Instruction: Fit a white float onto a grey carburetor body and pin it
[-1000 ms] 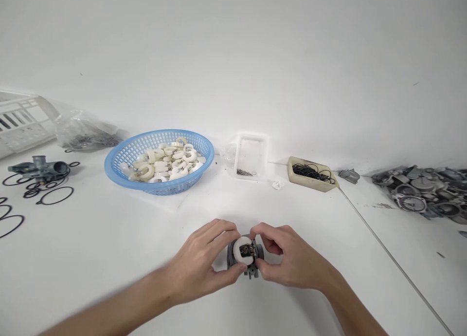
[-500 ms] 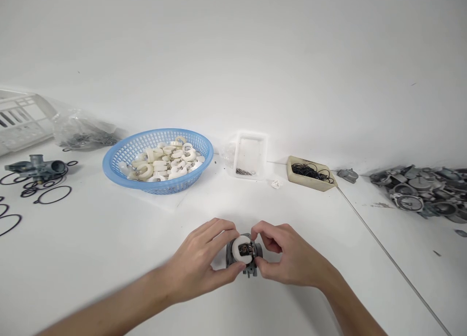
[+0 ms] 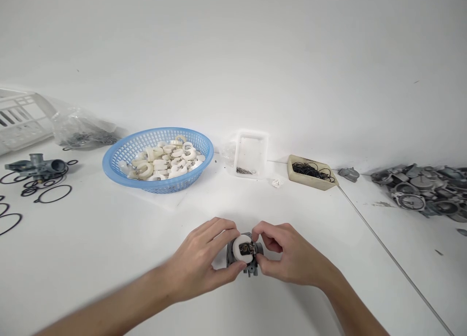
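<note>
A grey metal carburetor (image 3: 250,269) rests on the white table between my hands, its open face up. On that face lies a white C-shaped float (image 3: 239,250), its gap toward the right, with brass parts showing inside. My left hand (image 3: 207,253) curves around the left side, forefinger and thumb closed on the float's upper and lower edges. From the right, my right hand (image 3: 288,253) brings its forefinger and thumb to the carburetor's right side, one on each side of the float's hinge end. Any small pin between those fingertips is too small to make out.
A blue basket (image 3: 109,168) holds many white floats. Behind stand a white tray (image 3: 251,136) with small pins and a yellowish tray (image 3: 310,182) of black rings. Metal bowls (image 3: 423,185) are piled right. Another carburetor (image 3: 40,168) and loose O-rings (image 3: 54,194) lie left.
Almost nothing differs. The view has shifted very slightly, and both hands keep their places at the carburetor and float.
</note>
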Tool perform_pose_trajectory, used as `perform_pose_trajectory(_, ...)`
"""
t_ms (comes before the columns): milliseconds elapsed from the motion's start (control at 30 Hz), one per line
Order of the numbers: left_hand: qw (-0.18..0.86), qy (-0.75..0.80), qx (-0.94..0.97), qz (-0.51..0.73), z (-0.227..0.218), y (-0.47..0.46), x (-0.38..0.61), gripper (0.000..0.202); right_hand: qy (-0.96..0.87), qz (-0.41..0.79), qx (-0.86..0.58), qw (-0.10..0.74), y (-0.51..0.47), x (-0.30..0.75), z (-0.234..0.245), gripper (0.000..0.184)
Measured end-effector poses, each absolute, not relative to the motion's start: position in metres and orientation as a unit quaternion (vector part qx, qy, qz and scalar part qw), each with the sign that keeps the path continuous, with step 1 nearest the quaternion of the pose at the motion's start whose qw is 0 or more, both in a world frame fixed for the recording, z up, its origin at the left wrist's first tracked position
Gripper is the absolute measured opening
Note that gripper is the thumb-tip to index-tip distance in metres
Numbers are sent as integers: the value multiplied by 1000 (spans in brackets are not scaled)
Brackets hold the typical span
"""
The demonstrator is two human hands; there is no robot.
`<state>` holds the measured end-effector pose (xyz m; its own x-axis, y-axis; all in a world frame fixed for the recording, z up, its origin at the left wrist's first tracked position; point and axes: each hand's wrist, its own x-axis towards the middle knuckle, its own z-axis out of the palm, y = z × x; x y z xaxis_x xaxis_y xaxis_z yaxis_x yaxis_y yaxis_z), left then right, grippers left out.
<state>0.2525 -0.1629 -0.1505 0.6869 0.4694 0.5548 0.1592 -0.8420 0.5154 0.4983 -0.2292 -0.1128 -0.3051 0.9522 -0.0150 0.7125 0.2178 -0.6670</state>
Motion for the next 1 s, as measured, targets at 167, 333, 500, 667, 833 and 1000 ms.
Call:
perform_pose_trajectory(167, 217, 177, 893, 352, -151, -161, 253, 29, -756, 290, -548, 209, -230, 498, -112, 18)
perform_pose_trajectory(333, 214, 177, 893, 354, -150, -162, 253, 28, -756, 294, -547, 208, -231, 497, -110, 24)
perform_pose_trajectory(500, 218, 174, 892, 356, -150, -163, 253, 29, -754, 294, -551, 204, -230, 496, -109, 28)
perform_pose_trajectory(667, 217, 171, 891, 360, -149, -164, 254, 31, -759, 286, -547, 207, -229, 496, -110, 28)
perform_pose_trajectory(833, 218, 171, 892, 357, -149, -163, 254, 29, -754, 293, -553, 198, -228, 497, -110, 27)
perform_pose_trajectory(1000, 213, 170, 892, 361, -150, -162, 254, 30, -752, 292, -559, 192, -229, 496, -108, 25)
